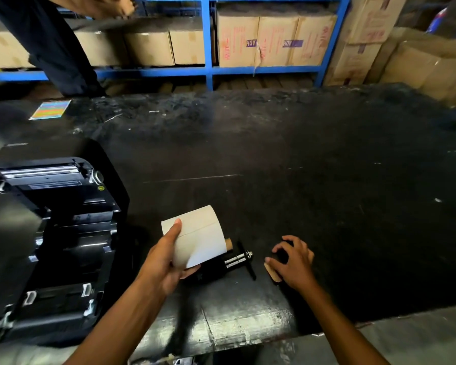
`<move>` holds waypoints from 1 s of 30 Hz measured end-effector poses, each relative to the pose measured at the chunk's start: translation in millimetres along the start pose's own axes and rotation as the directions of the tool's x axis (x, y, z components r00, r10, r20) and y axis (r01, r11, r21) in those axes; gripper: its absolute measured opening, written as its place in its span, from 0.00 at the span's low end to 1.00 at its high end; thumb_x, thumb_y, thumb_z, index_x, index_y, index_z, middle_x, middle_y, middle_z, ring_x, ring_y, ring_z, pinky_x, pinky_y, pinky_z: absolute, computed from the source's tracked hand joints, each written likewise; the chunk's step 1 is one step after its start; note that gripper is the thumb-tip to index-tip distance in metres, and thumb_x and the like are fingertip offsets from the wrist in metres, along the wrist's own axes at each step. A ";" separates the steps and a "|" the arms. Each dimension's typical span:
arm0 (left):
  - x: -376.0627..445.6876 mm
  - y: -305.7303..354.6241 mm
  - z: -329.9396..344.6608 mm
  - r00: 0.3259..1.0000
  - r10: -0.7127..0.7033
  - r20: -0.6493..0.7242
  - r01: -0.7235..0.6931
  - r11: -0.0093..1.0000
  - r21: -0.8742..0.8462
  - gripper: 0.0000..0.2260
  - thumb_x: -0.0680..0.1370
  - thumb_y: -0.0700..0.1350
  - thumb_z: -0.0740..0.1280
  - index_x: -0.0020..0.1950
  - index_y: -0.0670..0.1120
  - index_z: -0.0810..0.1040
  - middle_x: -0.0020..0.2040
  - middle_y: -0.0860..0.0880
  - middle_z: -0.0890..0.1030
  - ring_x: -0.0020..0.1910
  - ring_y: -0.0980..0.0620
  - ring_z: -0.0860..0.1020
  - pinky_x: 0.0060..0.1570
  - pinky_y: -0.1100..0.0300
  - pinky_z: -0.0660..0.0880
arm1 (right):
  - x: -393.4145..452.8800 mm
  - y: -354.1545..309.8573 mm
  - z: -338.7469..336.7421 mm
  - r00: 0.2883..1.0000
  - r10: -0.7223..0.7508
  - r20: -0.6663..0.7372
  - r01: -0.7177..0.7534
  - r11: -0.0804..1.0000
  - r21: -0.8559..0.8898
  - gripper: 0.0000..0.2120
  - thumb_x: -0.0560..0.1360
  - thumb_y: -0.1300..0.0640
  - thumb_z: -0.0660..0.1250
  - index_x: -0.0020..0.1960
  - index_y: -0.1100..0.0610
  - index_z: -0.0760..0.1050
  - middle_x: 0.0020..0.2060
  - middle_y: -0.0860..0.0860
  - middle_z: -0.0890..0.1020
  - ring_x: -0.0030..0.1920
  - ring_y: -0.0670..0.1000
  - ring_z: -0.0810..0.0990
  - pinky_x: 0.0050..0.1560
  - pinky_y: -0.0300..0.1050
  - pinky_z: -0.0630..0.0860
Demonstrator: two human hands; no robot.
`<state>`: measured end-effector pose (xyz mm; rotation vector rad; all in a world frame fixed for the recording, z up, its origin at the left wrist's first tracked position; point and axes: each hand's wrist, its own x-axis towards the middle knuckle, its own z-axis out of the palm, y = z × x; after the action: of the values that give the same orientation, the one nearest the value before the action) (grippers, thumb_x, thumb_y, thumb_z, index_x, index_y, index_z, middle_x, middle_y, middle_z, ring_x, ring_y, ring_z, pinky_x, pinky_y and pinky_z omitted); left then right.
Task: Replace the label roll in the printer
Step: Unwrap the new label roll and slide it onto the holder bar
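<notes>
Black worktable (327, 167); at nine o'clock, printer (53, 233), lid open, bay empty. Centre: label roll (200, 238) wrapped by left hand (161, 267), over black spindle (237, 259). At four o'clock, right hand (292, 262) closing on dark end piece (282, 255). Step: mounting roll on spindle; next, probably seating in bay.

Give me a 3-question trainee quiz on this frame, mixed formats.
1. True or false: the printer lid is closed.
2. Which of the hands holds the label roll? A) left hand B) right hand C) neither
3. Fill in: the black spindle lies on the ____, between the two hands.

Key: 1 false, the lid stands open. 2 A. 3 table.
</notes>
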<state>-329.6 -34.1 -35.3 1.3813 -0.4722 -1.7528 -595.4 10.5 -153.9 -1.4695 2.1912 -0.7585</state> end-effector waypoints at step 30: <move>14.2 25.7 -18.9 0.999 -0.008 0.038 0.012 0.993 -0.117 0.20 0.69 0.60 0.69 0.58 0.54 0.75 0.53 0.46 0.80 0.54 0.43 0.79 0.52 0.42 0.77 | 7.9 -129.1 -57.4 0.992 0.125 0.017 -0.101 0.710 0.697 0.08 0.75 0.59 0.67 0.52 0.61 0.75 0.41 0.53 0.83 0.40 0.46 0.83 0.37 0.38 0.80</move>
<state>-303.2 -56.5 -31.6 1.2730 -0.3771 -1.7880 -540.0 -23.3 -28.2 -0.9149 1.6747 -1.3792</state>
